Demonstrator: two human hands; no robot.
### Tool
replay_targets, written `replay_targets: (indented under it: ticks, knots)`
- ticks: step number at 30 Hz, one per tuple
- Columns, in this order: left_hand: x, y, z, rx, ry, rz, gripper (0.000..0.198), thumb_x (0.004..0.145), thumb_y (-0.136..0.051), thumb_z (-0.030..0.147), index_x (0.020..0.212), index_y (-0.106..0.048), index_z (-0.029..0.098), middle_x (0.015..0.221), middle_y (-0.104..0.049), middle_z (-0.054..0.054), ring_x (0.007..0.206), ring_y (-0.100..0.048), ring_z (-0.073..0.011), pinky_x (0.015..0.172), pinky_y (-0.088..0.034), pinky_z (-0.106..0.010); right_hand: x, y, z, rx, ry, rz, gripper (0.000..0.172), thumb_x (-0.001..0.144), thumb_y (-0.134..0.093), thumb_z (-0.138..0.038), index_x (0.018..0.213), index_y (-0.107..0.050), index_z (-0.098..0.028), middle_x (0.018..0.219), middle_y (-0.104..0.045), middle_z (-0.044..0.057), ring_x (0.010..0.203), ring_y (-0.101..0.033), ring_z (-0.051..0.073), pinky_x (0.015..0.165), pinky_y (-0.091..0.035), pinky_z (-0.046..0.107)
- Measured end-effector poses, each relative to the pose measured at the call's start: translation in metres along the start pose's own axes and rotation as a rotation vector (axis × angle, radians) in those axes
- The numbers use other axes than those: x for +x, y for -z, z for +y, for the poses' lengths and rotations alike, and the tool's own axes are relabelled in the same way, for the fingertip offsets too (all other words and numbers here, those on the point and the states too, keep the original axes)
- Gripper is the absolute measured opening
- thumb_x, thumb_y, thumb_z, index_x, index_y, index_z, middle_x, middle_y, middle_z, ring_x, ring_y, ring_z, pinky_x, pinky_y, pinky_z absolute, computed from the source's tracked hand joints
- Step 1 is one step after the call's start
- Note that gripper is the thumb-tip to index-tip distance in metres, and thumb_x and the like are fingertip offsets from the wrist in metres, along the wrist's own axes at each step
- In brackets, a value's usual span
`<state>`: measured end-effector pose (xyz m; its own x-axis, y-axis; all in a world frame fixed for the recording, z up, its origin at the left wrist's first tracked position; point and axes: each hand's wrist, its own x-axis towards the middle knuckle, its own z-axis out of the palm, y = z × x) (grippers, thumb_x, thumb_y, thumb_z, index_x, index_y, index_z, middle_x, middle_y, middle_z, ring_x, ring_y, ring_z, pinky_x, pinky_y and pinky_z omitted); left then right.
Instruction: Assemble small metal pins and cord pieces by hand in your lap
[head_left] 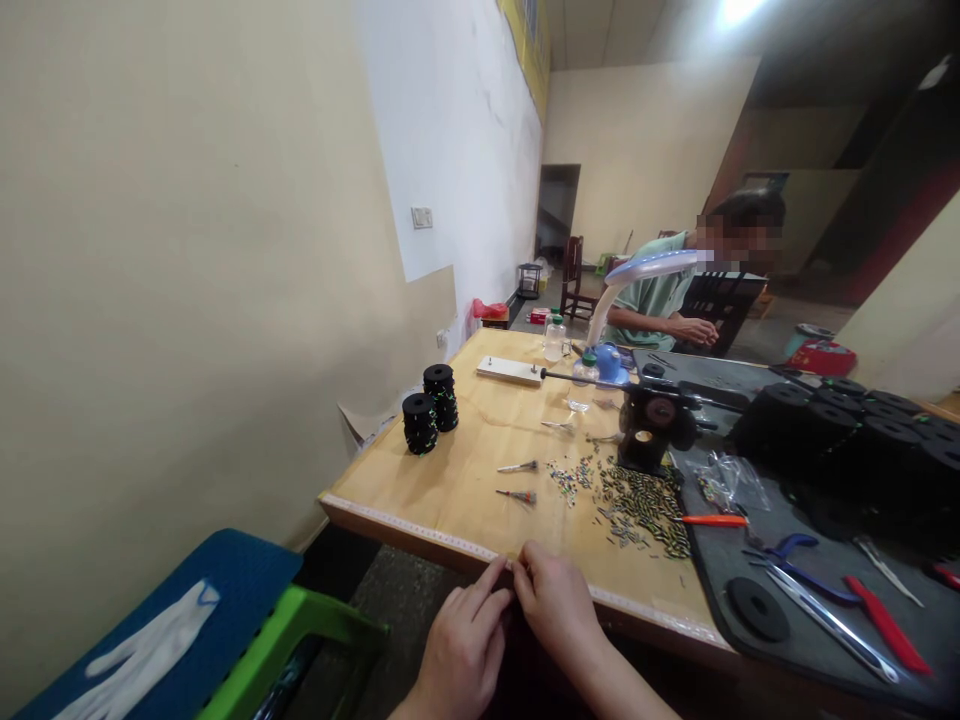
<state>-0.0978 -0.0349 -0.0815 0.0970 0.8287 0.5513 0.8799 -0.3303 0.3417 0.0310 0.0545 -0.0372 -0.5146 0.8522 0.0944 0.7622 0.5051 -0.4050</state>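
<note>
At the front edge of the wooden table (420, 478), my left hand (463, 640) and my right hand (556, 598) meet with fingertips pinched together. Whatever lies between the fingers is too small to make out. A white measuring tape (416, 527) runs along that edge, right by my fingertips. Beyond my hands lie two small slim pieces, one with a red tip (517, 496) and one pale with a dark end (517, 467). A spread of small dark and yellowish pieces (641, 500) covers the wood to the right, with tiny colourful bits (571, 480) beside it.
Two black spools (420, 424) stand at the left. A black winding device (651, 425) with a long rod reaches a white bar (510, 371). Pliers (806, 570), tweezers (832, 622) and an orange tool (716, 520) lie on the dark mat. Another person (660, 300) sits across.
</note>
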Motion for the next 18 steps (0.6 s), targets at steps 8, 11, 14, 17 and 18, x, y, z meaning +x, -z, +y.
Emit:
replay_targets:
  ticks: [8, 11, 14, 17, 18]
  knots:
    - [0.003, 0.002, -0.003, 0.013, 0.027, -0.019, 0.028, 0.085, -0.042, 0.006, 0.104, -0.059, 0.017, 0.131, -0.059, -0.018, 0.113, -0.061, -0.0261, 0.079, -0.055, -0.035, 0.001, 0.003, -0.002, -0.063, 0.016, -0.025, 0.021, 0.092, -0.047, -0.023, 0.076, -0.061, -0.021, 0.065, -0.072, 0.005, 0.057, -0.065, 0.019, 0.048, -0.019, 0.027]
    - [0.002, 0.001, -0.006, 0.009, 0.033, -0.029, 0.031, 0.084, -0.042, 0.006, 0.109, -0.057, 0.017, 0.131, -0.059, -0.017, 0.113, -0.061, -0.0251, 0.081, -0.055, -0.035, 0.001, 0.003, -0.002, -0.067, 0.022, -0.027, 0.021, 0.092, -0.046, -0.024, 0.077, -0.061, -0.021, 0.067, -0.073, 0.005, 0.059, -0.067, 0.019, 0.049, -0.020, 0.027]
    - [0.001, 0.000, -0.009, 0.006, 0.033, -0.042, 0.040, 0.084, -0.042, 0.007, 0.123, -0.050, 0.016, 0.131, -0.059, -0.016, 0.112, -0.061, -0.0242, 0.082, -0.055, -0.034, 0.001, 0.006, -0.003, -0.067, 0.016, -0.048, 0.021, 0.092, -0.046, -0.025, 0.078, -0.062, -0.021, 0.069, -0.074, 0.005, 0.061, -0.068, 0.020, 0.049, -0.022, 0.027]
    - [0.001, 0.000, -0.010, 0.034, 0.026, -0.040, 0.053, 0.085, -0.041, 0.007, 0.137, -0.038, 0.015, 0.129, -0.061, -0.015, 0.108, -0.064, -0.0225, 0.080, -0.056, -0.032, 0.001, 0.010, -0.005, -0.052, 0.010, -0.076, 0.021, 0.092, -0.047, -0.025, 0.080, -0.063, -0.020, 0.072, -0.075, 0.006, 0.065, -0.069, 0.020, 0.050, -0.024, 0.026]
    - [0.001, 0.000, -0.010, 0.053, 0.019, -0.039, 0.055, 0.085, -0.040, 0.007, 0.139, -0.036, 0.015, 0.128, -0.062, -0.014, 0.106, -0.065, -0.0220, 0.078, -0.056, -0.031, 0.001, 0.011, -0.005, -0.043, 0.009, -0.085, 0.020, 0.092, -0.047, -0.024, 0.081, -0.064, -0.020, 0.073, -0.075, 0.006, 0.066, -0.069, 0.021, 0.051, -0.025, 0.026]
